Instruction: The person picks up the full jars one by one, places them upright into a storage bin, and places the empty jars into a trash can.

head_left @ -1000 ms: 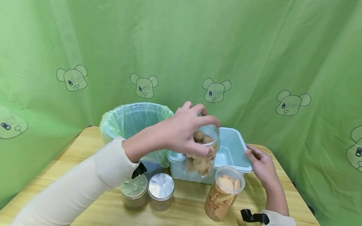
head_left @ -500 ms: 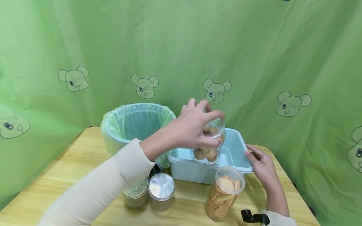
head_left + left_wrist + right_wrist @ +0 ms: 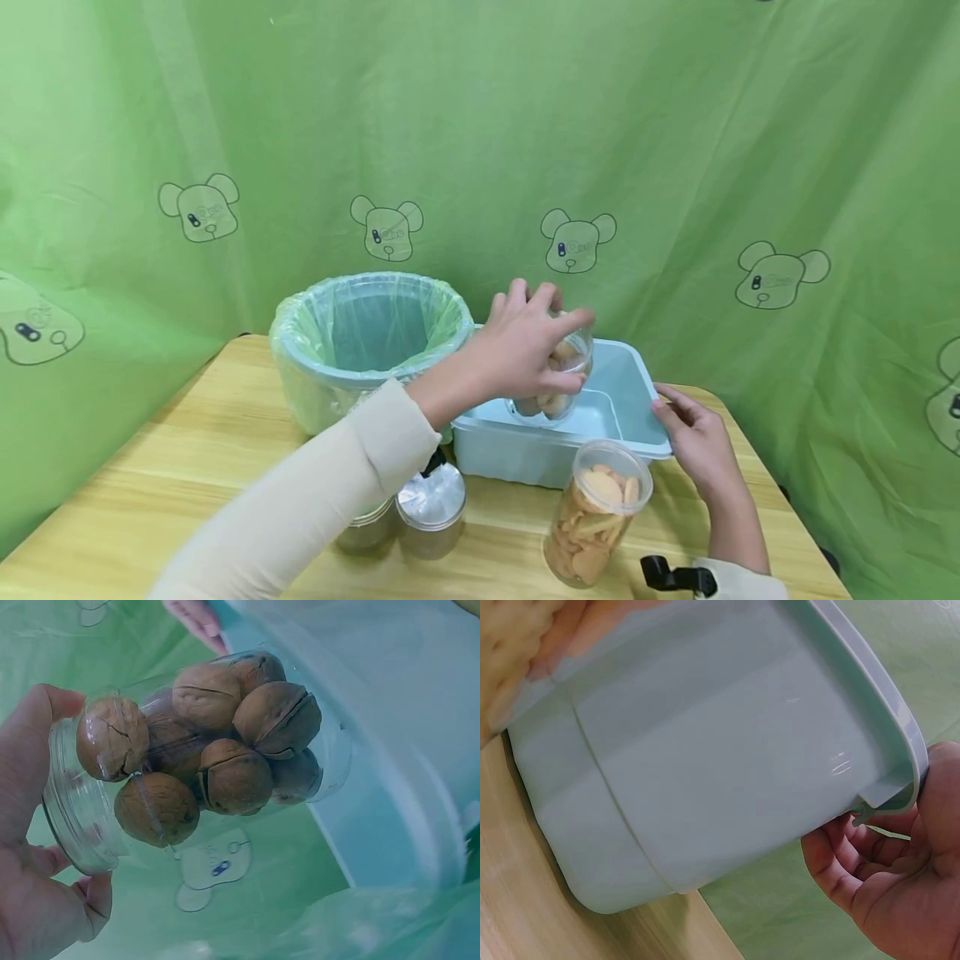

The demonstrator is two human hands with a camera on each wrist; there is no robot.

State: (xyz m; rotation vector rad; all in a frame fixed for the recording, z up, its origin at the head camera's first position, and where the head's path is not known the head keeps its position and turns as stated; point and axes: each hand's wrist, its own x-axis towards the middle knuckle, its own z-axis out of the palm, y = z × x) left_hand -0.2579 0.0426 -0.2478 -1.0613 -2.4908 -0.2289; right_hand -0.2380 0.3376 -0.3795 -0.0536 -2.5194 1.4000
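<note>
A clear jar of walnuts [image 3: 236,780] hangs over the inside of the light blue plastic basin [image 3: 510,457], slightly tilted. My left hand [image 3: 525,346] grips the jar from above, thumb and fingers around its rim end. In the left wrist view the jar's base points toward the basin. At the basin's right side my right hand [image 3: 701,446] holds the rim, thumb on top and fingers curled beneath, as the right wrist view shows [image 3: 885,862].
A tall clear jar of orange crackers [image 3: 588,533] stands in front of the basin. Two silver-topped jars, one [image 3: 431,504] beside the other [image 3: 367,533], stand left of it, partly behind the left sleeve. A bin with a green liner [image 3: 300,367] is at the left. Green cloth hangs behind.
My left hand has carried the walnut jar up and right, then lowered it slightly into the basin's opening. My right hand stays on the rim.
</note>
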